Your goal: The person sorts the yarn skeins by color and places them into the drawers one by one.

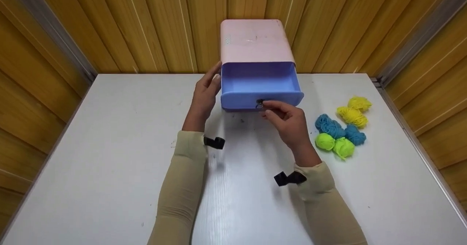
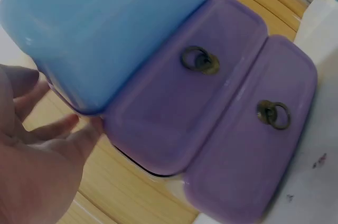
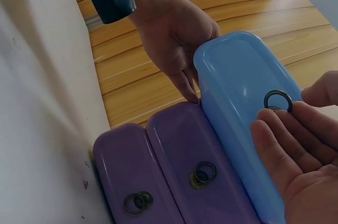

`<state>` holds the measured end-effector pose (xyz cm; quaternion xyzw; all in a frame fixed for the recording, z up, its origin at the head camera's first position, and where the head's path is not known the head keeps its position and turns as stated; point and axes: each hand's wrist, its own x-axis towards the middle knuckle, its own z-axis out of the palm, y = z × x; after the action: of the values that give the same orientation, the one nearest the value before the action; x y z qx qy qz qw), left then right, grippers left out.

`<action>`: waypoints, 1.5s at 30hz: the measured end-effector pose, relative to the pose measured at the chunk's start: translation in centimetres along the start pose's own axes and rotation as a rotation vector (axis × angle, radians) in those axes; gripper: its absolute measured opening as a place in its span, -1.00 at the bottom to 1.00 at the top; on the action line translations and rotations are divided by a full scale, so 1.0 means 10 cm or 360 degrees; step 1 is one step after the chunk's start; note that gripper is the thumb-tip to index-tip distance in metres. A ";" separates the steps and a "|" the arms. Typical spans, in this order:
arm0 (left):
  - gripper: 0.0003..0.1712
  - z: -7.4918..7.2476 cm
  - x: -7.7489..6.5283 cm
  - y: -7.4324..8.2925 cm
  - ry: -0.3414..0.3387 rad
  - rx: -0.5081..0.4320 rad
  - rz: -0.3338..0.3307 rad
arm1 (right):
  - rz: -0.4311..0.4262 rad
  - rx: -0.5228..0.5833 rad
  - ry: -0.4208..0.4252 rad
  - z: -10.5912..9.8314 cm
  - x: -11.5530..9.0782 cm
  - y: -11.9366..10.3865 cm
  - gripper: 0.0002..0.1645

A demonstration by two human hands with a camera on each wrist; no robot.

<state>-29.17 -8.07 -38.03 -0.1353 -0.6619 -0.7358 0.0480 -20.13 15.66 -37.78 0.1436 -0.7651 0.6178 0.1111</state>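
A small pink cabinet [image 1: 255,42] stands at the back of the table, its blue top drawer [image 1: 240,99] pulled out, with bare floor showing inside. My left hand [image 1: 205,93] rests against the cabinet's left side, fingers extended along it. At the drawer front is my right hand [image 1: 290,122], its fingertips right at the metal ring pull [image 3: 278,97]. In the right wrist view the thumb lies apart from the fingers and the ring shows beside their tips. Below, two purple drawers, a middle one [image 2: 174,113] and a lower one [image 2: 237,160], are pushed in.
To the right on the white table [image 1: 109,146] lie small yarn balls: yellow yarn [image 1: 352,117], blue yarn [image 1: 330,126] and lime-green yarn [image 1: 343,147]. Wood-look panels [image 1: 153,26] close off the back and both sides, right behind the cabinet.
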 end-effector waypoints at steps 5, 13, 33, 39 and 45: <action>-0.46 0.01 -0.05 0.08 -0.0087 0.0036 0.0024 | 0.0058 -0.0113 -0.0080 -0.10 -0.06 -0.09 -0.71; -0.45 -0.01 -0.10 0.11 -0.0047 -0.0002 -0.0037 | -0.0020 -0.0577 -0.0406 -0.44 -0.17 -0.24 -0.67; -0.44 0.01 -0.01 0.01 0.0029 -0.0046 -0.0024 | 0.0485 -0.1130 -0.0451 -1.31 -0.34 -0.10 -0.32; -0.38 0.06 -0.07 0.18 0.0007 -0.0023 -0.0038 | 0.0698 -0.1243 -0.0566 -1.39 -0.25 0.01 -0.25; -0.34 0.02 -0.02 0.03 0.0000 -0.0014 -0.0017 | 0.0802 -0.1287 -0.0634 -1.41 -0.22 0.11 -0.29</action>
<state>-28.90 -7.90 -37.75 -0.1318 -0.6594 -0.7389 0.0436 -18.61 29.81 -36.59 0.0153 -0.9599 0.2410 -0.1423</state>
